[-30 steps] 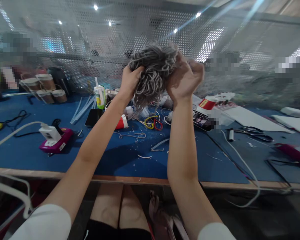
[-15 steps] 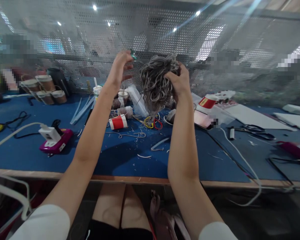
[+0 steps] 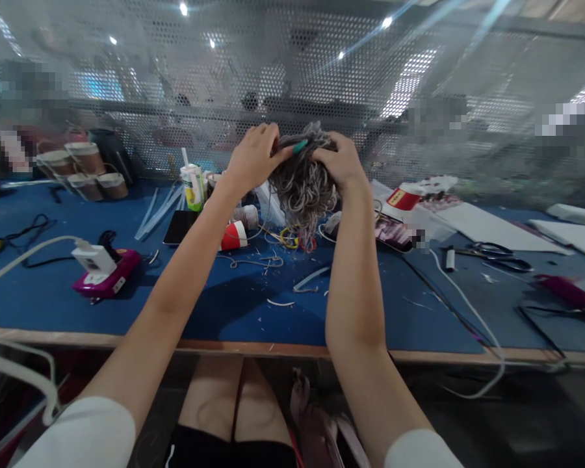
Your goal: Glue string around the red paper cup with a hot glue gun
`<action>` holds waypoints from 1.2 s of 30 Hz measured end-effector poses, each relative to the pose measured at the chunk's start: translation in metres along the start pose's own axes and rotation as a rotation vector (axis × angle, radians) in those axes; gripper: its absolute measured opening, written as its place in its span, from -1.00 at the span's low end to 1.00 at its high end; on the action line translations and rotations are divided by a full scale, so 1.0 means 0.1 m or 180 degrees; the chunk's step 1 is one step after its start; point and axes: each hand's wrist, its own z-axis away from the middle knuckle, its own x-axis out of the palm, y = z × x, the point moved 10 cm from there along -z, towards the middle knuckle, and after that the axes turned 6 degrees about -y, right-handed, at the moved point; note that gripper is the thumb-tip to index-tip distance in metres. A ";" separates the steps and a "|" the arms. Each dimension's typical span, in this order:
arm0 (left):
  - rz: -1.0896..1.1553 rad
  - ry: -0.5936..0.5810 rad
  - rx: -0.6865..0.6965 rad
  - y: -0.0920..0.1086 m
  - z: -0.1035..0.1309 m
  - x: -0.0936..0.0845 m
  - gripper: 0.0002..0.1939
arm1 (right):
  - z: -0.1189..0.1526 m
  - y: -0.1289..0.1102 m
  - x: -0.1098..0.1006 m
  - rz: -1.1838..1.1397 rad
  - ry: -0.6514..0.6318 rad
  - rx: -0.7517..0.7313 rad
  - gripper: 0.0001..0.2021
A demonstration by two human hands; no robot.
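Note:
A shaggy bundle of grey yarn [image 3: 305, 185], its looped strands hanging down, is held up above the table. My right hand [image 3: 344, 159] grips its upper right side, thumb in front and the other fingers partly hidden behind. On the upper left, my left hand [image 3: 256, 156] is closed at the bundle with its thumb laid across the front. A small green piece [image 3: 299, 147] shows at the left thumb's tip; its kind is unclear. Beneath the bundle lie yellow-handled and red-handled loops [image 3: 287, 239], partly covered by strands.
A purple power strip [image 3: 108, 276] with a white plug stands left. Paper cups [image 3: 90, 162], a drink carton [image 3: 193, 187] and a red-and-white cup [image 3: 234, 236] are on the blue table [image 3: 268, 322]. Scissors [image 3: 497, 255], a phone [image 3: 394, 234] and a white cable [image 3: 468, 318] lie right.
My left hand has moved right and down from beside the bundle onto its upper left side. The bundle and my right hand have come slightly lower.

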 end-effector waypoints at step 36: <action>0.3704 -0.1353 -0.1638 0.18 0.29 0.30 -0.68 | 0.02 0.23 -0.11 0.1158 0.0267 0.0449 -0.90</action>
